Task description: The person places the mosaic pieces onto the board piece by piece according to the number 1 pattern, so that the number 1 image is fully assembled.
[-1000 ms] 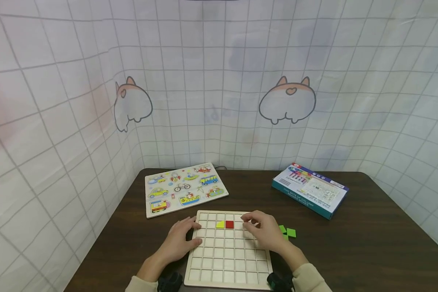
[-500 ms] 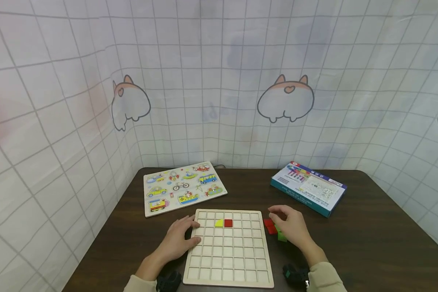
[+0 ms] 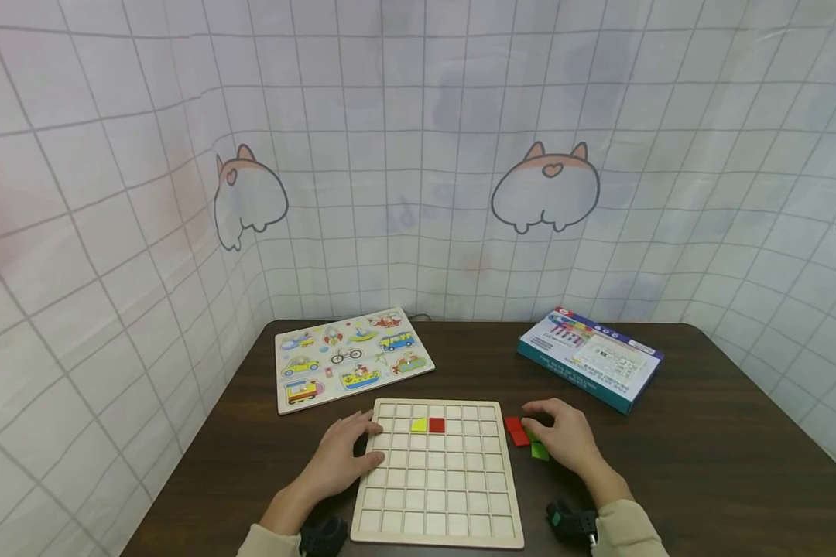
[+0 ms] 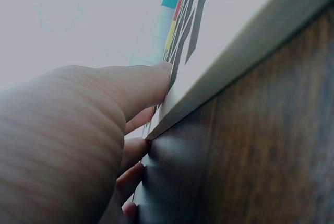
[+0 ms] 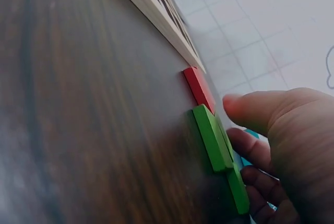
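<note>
A pale wooden grid board [image 3: 435,481] lies at the front of the table. In its upper rows sit a yellow tile [image 3: 419,425] and, just right of it, a red square tile [image 3: 436,425]. My left hand [image 3: 337,458] rests along the board's left edge, its thumb [image 4: 148,83] on the rim in the left wrist view. Right of the board lie loose red tiles [image 3: 518,433] and green tiles [image 3: 539,452], partly hidden by my right hand [image 3: 570,438]. The right wrist view shows the thumb [image 5: 250,110] and fingers apart over the green tiles [image 5: 212,139], holding nothing.
A picture puzzle board [image 3: 344,387] with vehicle pieces lies at the back left. At the back right is a flat teal-and-white box [image 3: 588,360]. A light grid-patterned curtain [image 3: 418,155] hangs behind the dark table [image 3: 704,464].
My right hand has moved right, from over the board's upper right part to the loose tiles, uncovering the red ones. The left hand stays on the board's edge.
</note>
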A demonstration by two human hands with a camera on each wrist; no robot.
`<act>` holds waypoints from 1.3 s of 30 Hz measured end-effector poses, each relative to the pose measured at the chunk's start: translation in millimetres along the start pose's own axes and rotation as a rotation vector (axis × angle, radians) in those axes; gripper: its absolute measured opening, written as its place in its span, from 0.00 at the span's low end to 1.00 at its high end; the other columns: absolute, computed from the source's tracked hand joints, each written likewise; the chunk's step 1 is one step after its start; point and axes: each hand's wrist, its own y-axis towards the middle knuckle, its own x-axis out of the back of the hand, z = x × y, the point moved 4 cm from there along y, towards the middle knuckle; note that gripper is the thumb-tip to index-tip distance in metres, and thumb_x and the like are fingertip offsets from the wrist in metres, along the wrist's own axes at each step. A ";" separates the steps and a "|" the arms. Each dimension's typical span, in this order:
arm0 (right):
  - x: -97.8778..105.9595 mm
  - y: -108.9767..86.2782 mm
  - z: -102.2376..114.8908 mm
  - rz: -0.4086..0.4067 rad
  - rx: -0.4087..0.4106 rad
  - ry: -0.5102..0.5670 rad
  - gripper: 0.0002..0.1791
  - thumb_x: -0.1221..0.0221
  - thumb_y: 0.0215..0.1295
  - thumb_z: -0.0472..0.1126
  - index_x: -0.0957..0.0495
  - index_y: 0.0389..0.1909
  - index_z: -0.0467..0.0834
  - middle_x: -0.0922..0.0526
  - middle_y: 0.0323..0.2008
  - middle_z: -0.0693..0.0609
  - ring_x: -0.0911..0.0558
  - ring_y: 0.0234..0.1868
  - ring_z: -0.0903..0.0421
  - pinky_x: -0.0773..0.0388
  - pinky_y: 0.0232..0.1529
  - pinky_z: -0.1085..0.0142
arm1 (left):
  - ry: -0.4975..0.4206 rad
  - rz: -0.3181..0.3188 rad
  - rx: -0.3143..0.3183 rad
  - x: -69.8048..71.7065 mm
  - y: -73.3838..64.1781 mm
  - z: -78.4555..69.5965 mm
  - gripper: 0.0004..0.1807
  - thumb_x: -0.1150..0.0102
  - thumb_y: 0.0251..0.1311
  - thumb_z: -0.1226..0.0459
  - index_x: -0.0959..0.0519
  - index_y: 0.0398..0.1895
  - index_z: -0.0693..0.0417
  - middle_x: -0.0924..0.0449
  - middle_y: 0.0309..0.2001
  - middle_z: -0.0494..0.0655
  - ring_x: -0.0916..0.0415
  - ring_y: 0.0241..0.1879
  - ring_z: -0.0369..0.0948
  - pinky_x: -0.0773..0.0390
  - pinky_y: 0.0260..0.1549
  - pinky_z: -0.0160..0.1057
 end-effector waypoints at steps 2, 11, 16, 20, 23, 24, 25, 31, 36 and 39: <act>-1.3 1.1 -0.5 0.011 -0.002 -0.007 0.13 0.34 0.62 0.41 0.16 0.46 0.43 0.17 0.48 0.45 0.21 0.53 0.43 0.26 0.56 0.44 | 0.001 0.001 -0.002 0.1 0.1 -0.3 0.18 0.34 0.60 0.58 0.21 0.52 0.51 0.36 0.70 0.57 0.45 0.72 0.56 0.52 0.69 0.65; -2.9 1.1 4.3 0.059 -0.002 0.005 0.14 0.34 0.59 0.40 0.16 0.47 0.44 0.18 0.48 0.46 0.22 0.53 0.44 0.27 0.56 0.44 | -0.002 -0.002 -0.006 -0.6 -0.6 -0.1 0.17 0.34 0.60 0.58 0.20 0.52 0.51 0.35 0.70 0.58 0.45 0.71 0.57 0.52 0.69 0.65; -4.9 -0.1 4.1 0.055 -0.004 0.000 0.13 0.34 0.60 0.40 0.16 0.47 0.44 0.18 0.46 0.47 0.21 0.51 0.45 0.25 0.54 0.45 | 0.002 0.004 0.008 -1.1 -0.2 0.9 0.17 0.34 0.59 0.59 0.20 0.52 0.50 0.35 0.70 0.57 0.45 0.72 0.56 0.52 0.69 0.64; -4.8 0.1 3.0 0.044 -0.019 -0.004 0.13 0.34 0.62 0.41 0.16 0.47 0.44 0.18 0.46 0.47 0.21 0.51 0.44 0.25 0.54 0.45 | 0.001 0.005 0.005 -0.6 -0.2 0.3 0.17 0.34 0.60 0.59 0.20 0.52 0.50 0.35 0.70 0.57 0.45 0.72 0.56 0.52 0.69 0.65; -3.4 0.6 2.3 0.036 -0.025 -0.007 0.13 0.34 0.62 0.41 0.16 0.47 0.44 0.17 0.46 0.46 0.21 0.51 0.44 0.25 0.53 0.45 | 0.000 0.001 0.000 0.1 -0.4 -0.6 0.17 0.34 0.60 0.59 0.20 0.52 0.51 0.35 0.69 0.58 0.45 0.72 0.57 0.52 0.69 0.65; -3.1 0.9 2.3 0.035 -0.026 -0.008 0.13 0.34 0.62 0.41 0.16 0.47 0.44 0.17 0.46 0.46 0.21 0.50 0.45 0.24 0.53 0.46 | 0.002 0.000 -0.001 0.1 -0.3 -0.7 0.17 0.34 0.60 0.59 0.20 0.51 0.51 0.35 0.69 0.58 0.45 0.72 0.57 0.52 0.69 0.65; -2.8 1.0 2.2 0.034 -0.026 -0.011 0.13 0.34 0.61 0.40 0.16 0.47 0.44 0.17 0.45 0.46 0.20 0.50 0.45 0.24 0.53 0.46 | 0.001 -0.001 -0.002 0.3 -0.4 -0.9 0.17 0.34 0.60 0.59 0.20 0.51 0.51 0.35 0.69 0.58 0.45 0.71 0.57 0.52 0.69 0.65; -2.1 1.9 2.9 0.050 -0.004 -0.007 0.13 0.34 0.59 0.37 0.16 0.46 0.44 0.17 0.44 0.47 0.20 0.49 0.45 0.24 0.52 0.46 | 0.001 -0.003 -0.003 1.2 0.1 -1.7 0.17 0.33 0.59 0.58 0.20 0.51 0.51 0.35 0.69 0.59 0.45 0.72 0.57 0.53 0.69 0.65; -4.6 3.0 4.4 0.093 0.034 -0.023 0.15 0.33 0.58 0.38 0.16 0.47 0.45 0.18 0.45 0.49 0.21 0.49 0.47 0.25 0.53 0.45 | -0.007 0.005 0.003 0.8 -1.0 -1.4 0.17 0.34 0.60 0.58 0.21 0.52 0.51 0.35 0.70 0.58 0.46 0.72 0.57 0.54 0.69 0.65; -6.3 4.4 6.7 0.120 0.056 -0.051 0.15 0.33 0.58 0.40 0.16 0.48 0.46 0.19 0.43 0.50 0.21 0.48 0.48 0.27 0.52 0.44 | -0.011 0.008 0.003 0.5 -1.6 -1.0 0.17 0.34 0.60 0.58 0.21 0.52 0.51 0.36 0.70 0.58 0.46 0.72 0.57 0.54 0.69 0.65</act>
